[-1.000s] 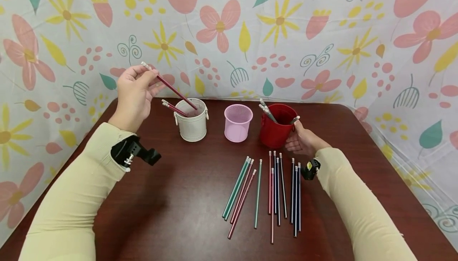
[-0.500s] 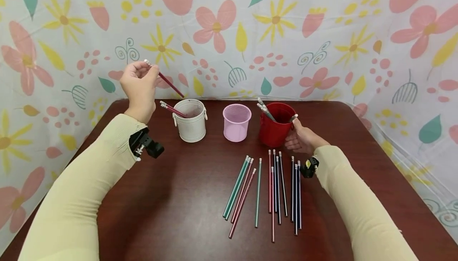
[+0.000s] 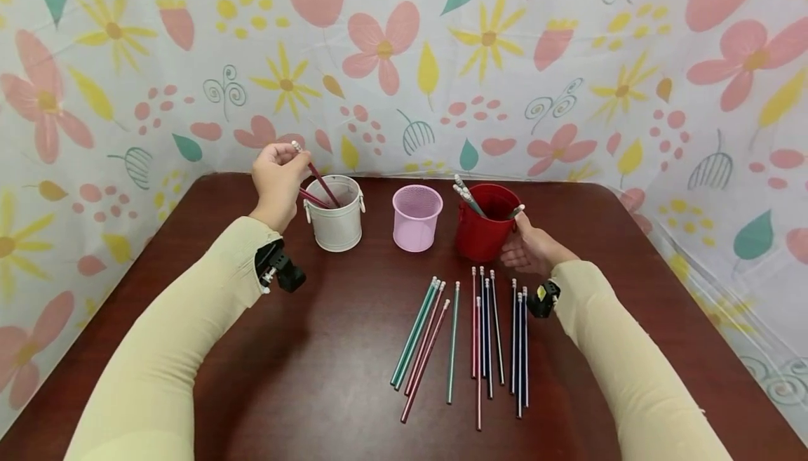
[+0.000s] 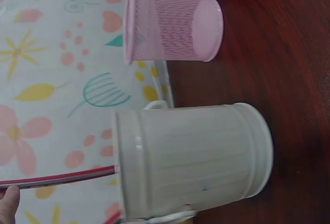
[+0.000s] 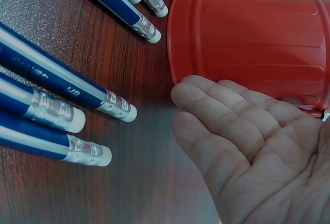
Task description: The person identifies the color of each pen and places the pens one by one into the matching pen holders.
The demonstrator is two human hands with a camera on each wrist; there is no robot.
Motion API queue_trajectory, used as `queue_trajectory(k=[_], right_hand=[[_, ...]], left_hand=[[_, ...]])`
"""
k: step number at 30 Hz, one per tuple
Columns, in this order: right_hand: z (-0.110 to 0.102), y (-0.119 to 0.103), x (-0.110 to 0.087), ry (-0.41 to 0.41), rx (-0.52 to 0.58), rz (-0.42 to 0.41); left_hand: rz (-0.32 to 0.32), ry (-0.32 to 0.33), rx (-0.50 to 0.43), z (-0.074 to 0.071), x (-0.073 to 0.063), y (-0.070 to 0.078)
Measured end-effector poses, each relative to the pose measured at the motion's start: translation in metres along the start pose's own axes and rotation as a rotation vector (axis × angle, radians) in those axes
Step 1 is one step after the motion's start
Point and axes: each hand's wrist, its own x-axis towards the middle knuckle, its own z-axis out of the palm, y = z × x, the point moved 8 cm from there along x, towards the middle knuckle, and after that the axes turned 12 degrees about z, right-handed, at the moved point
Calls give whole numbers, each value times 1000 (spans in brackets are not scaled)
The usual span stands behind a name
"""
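Observation:
My left hand (image 3: 278, 180) pinches a red pencil (image 3: 323, 182) near its white eraser. The pencil slants down into the white bucket (image 3: 337, 228), its lower end inside the rim. Beside it, another red pencil (image 3: 313, 198) leans in the same bucket, partly behind my hand. In the left wrist view only a fingertip (image 4: 9, 203) shows on the pencil. My right hand (image 3: 533, 245) lies along the side of the red bucket (image 5: 252, 38), fingers extended, thumb up at the rim by an eraser-tipped pencil (image 3: 516, 211). Several green pencils (image 3: 468, 199) lean at that bucket's left.
Between the buckets stands a pink mesh cup (image 3: 416, 226). In front lie several green pencils (image 3: 413, 335), red pencils (image 3: 426, 363) and dark blue pencils (image 3: 520, 356), erasers away from me. A flowered cloth (image 3: 391, 96) hangs behind the dark wooden table (image 3: 303, 377).
The left hand's pencil came up out of the white bucket, clear of the rim, then moved right and down until its end is inside again. The right hand stays at the red bucket.

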Motion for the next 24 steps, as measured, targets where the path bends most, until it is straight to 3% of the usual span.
queue_trajectory(k=[11,19,24], right_hand=[[1,-1,0,14,9,10],[0,-4,-3,-18,-9,-39],[1,-1,-1,0,10,-8]], left_hand=[[-152,34,-67,-10,-11,-45],[-191,47,-86,-13,-19,-62],[-181,52,-87,-15,-20,-66]])
